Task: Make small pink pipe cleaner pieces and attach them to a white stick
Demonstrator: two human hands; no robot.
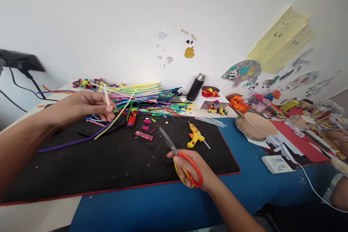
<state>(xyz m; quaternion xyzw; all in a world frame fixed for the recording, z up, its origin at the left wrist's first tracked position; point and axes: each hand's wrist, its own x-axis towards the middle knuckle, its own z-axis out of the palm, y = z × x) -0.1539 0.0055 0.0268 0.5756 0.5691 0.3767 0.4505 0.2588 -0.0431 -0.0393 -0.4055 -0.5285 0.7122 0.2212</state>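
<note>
Pinched between the thumb and fingers of my left hand (95, 107) is a short cream-coloured strip (106, 95), pointing up; it resembles a piece of pipe cleaner. My right hand (194, 168) grips scissors (190, 166) by their red and yellow handles, with the blades together and pointing up and left. A pale yellow-green pipe cleaner (119, 115) runs slantwise beside my left fingers; whether they touch it I cannot tell. Purple pipe cleaners (73, 145) lie below my left hand. A small red figure (132, 117) and a pink lighter (144, 136) lie between my hands.
A black mat (116, 170) covers the near table. Behind it lies a heap of coloured pipe cleaners (146, 88). A yellow glue gun (195, 136), black flask (196, 87) and beige bowl (258, 126) stand rightward. Another person's arm (339, 192) shows at the right edge.
</note>
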